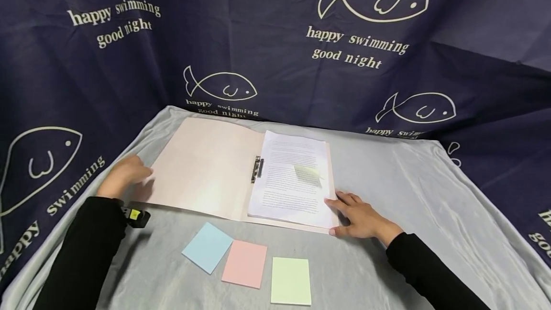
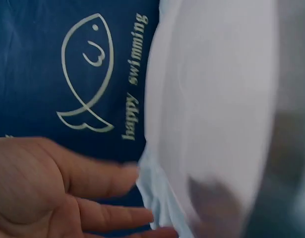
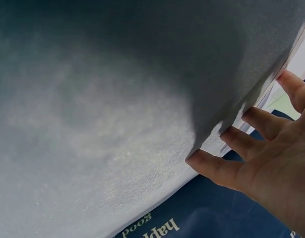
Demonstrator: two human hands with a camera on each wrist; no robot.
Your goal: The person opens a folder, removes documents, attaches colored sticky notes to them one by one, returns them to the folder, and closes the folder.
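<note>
A pale pink file folder point(image 1: 198, 166) lies opened out on the cloth. Printed sheets point(image 1: 292, 195) rest on its right half, beside a black metal clip point(image 1: 257, 169) at the fold. On the sheets sits a pale green sticky note point(image 1: 307, 172), with one side lifted. My left hand point(image 1: 126, 174) is at the cover's left edge; its fingers look fairly straight in the left wrist view, and I cannot tell whether they touch the cover. With fingers spread, my right hand point(image 1: 361, 216) rests at the folder's lower right edge, one fingertip on the sheets.
In front of the folder lie a blue sticky-note pad point(image 1: 208, 248), a pink pad point(image 1: 244, 263) and a light green pad point(image 1: 291, 281). Light grey cloth point(image 1: 387, 176) covers the table. A dark blue fish-print curtain point(image 1: 275, 27) hangs behind and at the sides.
</note>
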